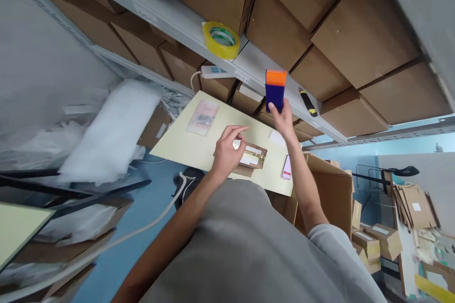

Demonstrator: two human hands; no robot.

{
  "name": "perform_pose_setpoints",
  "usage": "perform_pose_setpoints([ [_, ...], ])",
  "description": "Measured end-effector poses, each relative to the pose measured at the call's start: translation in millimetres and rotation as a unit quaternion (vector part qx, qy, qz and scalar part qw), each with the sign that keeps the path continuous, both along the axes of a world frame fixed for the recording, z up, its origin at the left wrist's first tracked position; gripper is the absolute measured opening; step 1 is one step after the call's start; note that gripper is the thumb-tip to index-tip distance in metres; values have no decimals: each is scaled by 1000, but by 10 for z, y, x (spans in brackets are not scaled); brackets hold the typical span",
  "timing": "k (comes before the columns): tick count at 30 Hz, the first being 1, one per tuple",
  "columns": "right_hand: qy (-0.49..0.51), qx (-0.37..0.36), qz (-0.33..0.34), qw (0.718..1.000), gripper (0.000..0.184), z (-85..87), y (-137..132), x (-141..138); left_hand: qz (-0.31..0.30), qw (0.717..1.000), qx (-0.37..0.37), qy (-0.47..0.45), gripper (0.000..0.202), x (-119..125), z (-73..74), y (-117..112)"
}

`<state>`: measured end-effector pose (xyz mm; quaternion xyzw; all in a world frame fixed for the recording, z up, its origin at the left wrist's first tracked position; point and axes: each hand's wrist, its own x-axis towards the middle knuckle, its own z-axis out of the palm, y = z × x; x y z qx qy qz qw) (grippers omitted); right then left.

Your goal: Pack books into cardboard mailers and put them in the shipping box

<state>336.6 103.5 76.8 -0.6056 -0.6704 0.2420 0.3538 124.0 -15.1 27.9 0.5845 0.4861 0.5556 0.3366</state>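
My right hand (283,120) is wrapped around the lower end of a dark blue block-shaped item with an orange top (275,89), held upright in front of the shelf edge. Its exact kind does not show. Over the left end of a small brown cardboard box (254,155), my left hand (227,151) has its thumb and a finger curled together, with another finger stretched out. A small white, shiny patch shows inside that curl; whether it is held or belongs to the box is unclear. Glossy tape and white labels cover the box, which lies on a pale yellow table (177,139).
A clear plastic sleeve (202,118) and a phone (286,168) lie on the table. The shelf bears a yellow tape roll (221,40), a black-and-yellow utility knife (307,102) and cardboard boxes (277,28). To the right stands a large open carton (329,194).
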Motion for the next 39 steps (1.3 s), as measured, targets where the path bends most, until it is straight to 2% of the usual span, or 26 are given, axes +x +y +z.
perform_pose_setpoints([
  [3, 214, -81, 27, 973, 68, -219, -781, -385, -3, 1000, -18, -14, 32, -23, 0, -163],
  [5, 288, -126, 12, 949, 70, -314, -1176, -587, -6, 999, -38, -15, 25, -29, -14, -269],
  [7, 318, -151, -14, 936, 74, -361, -1430, -711, -5, 998, -56, -17, 23, -38, -41, -353],
  [9, 324, -160, -31, 932, 78, -374, -1566, -766, -8, 998, -68, -18, 20, -58, -67, -407],
  [16, 317, -211, 12, 925, 82, -449, -1711, -706, -82, 993, -89, 18, 18, -211, -129, -499],
  [19, 285, -220, 16, 933, 83, -527, -1776, -619, -88, 991, -98, 37, 21, -289, -149, -533],
  [21, 255, -208, 19, 944, 82, -556, -1829, -544, -81, 991, -107, -1, 29, -339, -125, -522],
  [25, 196, -192, 57, 960, 77, -525, -1932, -370, -79, 982, -123, -116, 57, -430, 56, -396],
  [29, 108, -177, 121, 971, 63, -436, -2012, -201, -150, 962, -184, -138, 48, -477, 278, -253],
  [32, 50, -155, 158, 974, 56, -384, -2054, -105, -196, 945, -223, -138, 43, -477, 353, -213],
  [36, 11, -149, 187, 971, 51, -357, -2089, -14, -228, 933, -244, -130, 42, -473, 327, -223],
  [39, 0, -167, 201, 965, 48, -352, -2099, 33, -234, 931, -254, -120, 42, -478, 228, -251],
])
